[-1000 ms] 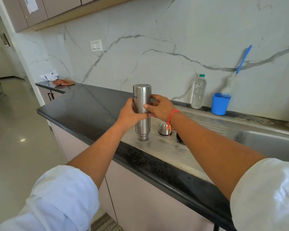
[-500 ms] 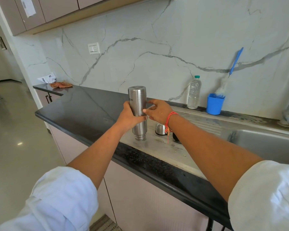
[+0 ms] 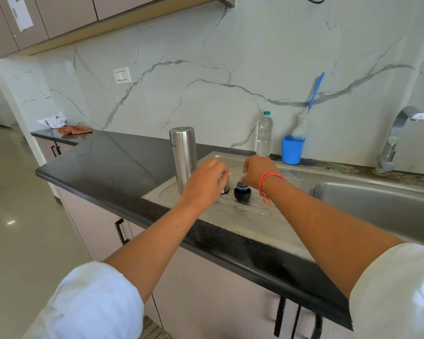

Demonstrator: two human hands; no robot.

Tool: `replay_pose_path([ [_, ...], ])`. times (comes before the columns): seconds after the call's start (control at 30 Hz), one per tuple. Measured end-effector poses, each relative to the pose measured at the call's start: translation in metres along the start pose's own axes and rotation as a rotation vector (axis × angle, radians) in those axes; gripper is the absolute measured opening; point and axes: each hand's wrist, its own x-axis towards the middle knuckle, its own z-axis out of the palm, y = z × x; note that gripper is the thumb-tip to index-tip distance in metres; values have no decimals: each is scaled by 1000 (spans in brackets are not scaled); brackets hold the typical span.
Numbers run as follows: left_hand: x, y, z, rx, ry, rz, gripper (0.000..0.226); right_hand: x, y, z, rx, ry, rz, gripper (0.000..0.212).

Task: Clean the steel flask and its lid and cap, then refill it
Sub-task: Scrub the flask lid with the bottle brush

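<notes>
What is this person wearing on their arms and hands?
The left hand and right hand are bare, without gloves. White sleeves are bunched up near the elbows, leaving the forearms uncovered. A red-orange thread band circles the right wrist, its loose ends dangling.

Steel flask (image 3: 183,157) stands on drainboard (image 3: 242,216), black lid (image 3: 242,192) near it.

Home kitchen. Black stone counter (image 3: 96,162) ran along a marble-look wall (image 3: 206,94), w/ steel sink (image 3: 377,204) & drainboard (image 3: 250,216) set in its right part, tap (image 3: 399,128) at the back edge. Cabinets above (image 3: 66,15) & below (image 3: 206,289). Blue cup (image 3: 291,150) w/ bottle brush (image 3: 315,94) & water bottle (image 3: 264,135) along counter's back edge.
</notes>
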Motion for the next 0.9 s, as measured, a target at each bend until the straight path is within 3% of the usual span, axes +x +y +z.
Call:
replay_pose_path([
  [0.23, 22, 11, 53, 15, -427, -379, 40, -11, 30, 24, 67, -118, -56, 71],
  [0.43, 27, 7, 68, 0, -528, -435, 18, 4, 32, 46, 145, -165, -2, 59],
  [0.7, 35, 8, 85, -92, -389, -461, 25, 13, 56, 49, 347, -100, 8, 41],
  [0.8, 45, 19, 93, -229, -285, -483, 29, 14, 81, 37, 642, -99, 41, 34],
  [0.9, 56, 43, 104, -516, -207, -515, 29, 7, 109, 10, 1000, -100, 113, 32],
])
